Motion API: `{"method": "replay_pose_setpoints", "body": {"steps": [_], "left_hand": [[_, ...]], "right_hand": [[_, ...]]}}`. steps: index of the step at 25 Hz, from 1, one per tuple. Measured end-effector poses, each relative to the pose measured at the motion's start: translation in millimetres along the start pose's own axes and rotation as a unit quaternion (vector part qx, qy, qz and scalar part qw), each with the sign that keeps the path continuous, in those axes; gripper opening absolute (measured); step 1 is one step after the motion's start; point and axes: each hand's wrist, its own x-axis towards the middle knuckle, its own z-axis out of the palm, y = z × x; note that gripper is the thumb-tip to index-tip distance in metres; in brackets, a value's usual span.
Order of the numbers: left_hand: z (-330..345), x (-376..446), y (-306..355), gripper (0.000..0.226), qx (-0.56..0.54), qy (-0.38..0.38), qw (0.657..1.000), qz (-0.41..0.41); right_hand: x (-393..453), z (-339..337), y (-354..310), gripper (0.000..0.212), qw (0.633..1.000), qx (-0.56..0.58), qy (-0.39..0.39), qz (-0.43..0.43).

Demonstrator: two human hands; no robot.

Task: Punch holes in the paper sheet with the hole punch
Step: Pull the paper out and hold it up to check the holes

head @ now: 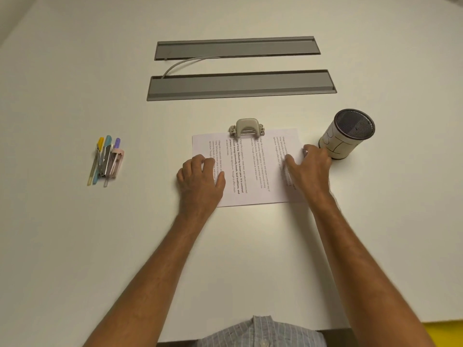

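Already the paper sheet point(246, 169) lies between both hands, far edge tucked into the hole punch point(246, 126) beyond them; left hand point(200, 179) and right hand point(309, 164) press flat, fingers relaxed. Uneven pushing could skew it; the mesh cup point(347, 134) beside the right hand might tip

A single wide-angle view looks from the person's head, forward and steeply down onto the white table top point(75, 246). Both forearms run up from the near edge into the middle of the picture. The two grey metal cable trays point(240, 85) lie at the far side. Straight lines bow toward the edges.
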Motion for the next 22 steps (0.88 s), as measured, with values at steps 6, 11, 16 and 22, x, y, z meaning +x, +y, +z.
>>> {"method": "replay_pose_setpoints", "body": {"steps": [6,11,16,22], "left_hand": [[0.8,-0.7,-0.1,0.035,0.005,0.004,1.0,0.002],[0.6,-0.6,0.2,0.034,0.003,0.008,1.0,0.005],[0.1,-0.2,0.1,0.034,0.002,0.006,1.0,0.004],[1.9,0.2,-0.2,0.034,-0.001,0.005,1.0,0.003]], "right_hand": [[15.4,2.4,-3.2,0.061,0.999,-0.033,-0.005,0.012],[24.9,5.7,-20.6,0.062,0.991,-0.068,0.008,-0.118],[57.7,5.2,-42.3,0.052,0.978,-0.109,-0.068,-0.164],[77.7,5.4,-55.6,0.038,0.964,-0.146,-0.122,-0.185]]}}
